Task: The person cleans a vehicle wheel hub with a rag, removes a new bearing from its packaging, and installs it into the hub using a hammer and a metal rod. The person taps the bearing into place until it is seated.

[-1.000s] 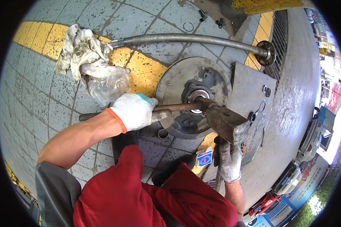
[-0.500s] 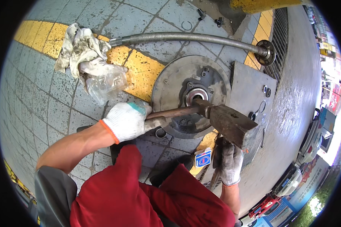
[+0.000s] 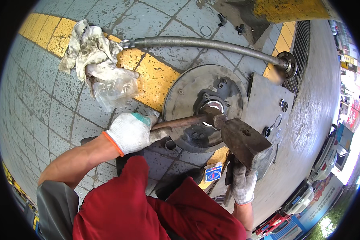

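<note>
My left hand (image 3: 131,130), in a white knit glove with an orange cuff, is closed around the wooden handle of a hammer (image 3: 188,121). That hammer's head rests over the bright bearing ring (image 3: 217,105) at the middle of a round metal backing plate (image 3: 184,94). My gloved right hand (image 3: 243,182) is closed on a sledgehammer (image 3: 246,142); its grip is partly hidden beneath the heavy block head. The sledgehammer's head appears close against the smaller hammer's head; I cannot tell whether they touch.
A long axle shaft (image 3: 204,42) lies beyond the plate. Dirty rags (image 3: 94,56) and a clear plastic bag (image 3: 116,91) lie at left. Several rings sit on a grey metal sheet (image 3: 264,94) at right. A small blue-and-white box (image 3: 213,173) stands near my foot.
The smaller hammer's head has shifted over the bearing ring, covering more of its opening. The whole view has shifted slightly. Both hands keep their holds.
</note>
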Motion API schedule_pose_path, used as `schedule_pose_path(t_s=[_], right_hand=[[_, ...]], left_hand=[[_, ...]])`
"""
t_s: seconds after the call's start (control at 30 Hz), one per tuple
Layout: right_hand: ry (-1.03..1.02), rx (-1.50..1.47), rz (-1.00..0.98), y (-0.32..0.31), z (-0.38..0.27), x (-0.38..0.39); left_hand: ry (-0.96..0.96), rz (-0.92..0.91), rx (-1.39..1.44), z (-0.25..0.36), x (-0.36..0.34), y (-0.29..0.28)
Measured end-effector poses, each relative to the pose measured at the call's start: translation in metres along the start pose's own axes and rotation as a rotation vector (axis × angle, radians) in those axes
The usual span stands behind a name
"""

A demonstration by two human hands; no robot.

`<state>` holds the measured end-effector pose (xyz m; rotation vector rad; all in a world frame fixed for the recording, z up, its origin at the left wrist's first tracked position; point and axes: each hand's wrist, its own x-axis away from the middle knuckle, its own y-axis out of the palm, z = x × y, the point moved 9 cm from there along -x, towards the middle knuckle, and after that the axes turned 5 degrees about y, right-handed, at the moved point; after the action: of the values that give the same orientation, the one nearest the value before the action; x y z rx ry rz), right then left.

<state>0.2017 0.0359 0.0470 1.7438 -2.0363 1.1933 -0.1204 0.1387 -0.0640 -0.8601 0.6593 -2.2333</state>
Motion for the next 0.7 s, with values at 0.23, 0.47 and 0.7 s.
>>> schedule_pose_path(t_s=[0.23,0.47,0.7], right_hand=[[0.042,0.002,-0.069,0.016,-0.016,-0.01],[-0.147,-0.547,-0.03,-0.029,-0.071,0.022],[-0.339,0.576,0.052,0.006,-0.055,-0.017]], left_hand=[[-0.008,-0.049,-0.011,-0.001,-0.002,0.002],[-0.007,-0.073,0.002,-0.001,0.0,-0.005],[-0.014,-0.133,-0.031,0.0,-0.001,0.004]])
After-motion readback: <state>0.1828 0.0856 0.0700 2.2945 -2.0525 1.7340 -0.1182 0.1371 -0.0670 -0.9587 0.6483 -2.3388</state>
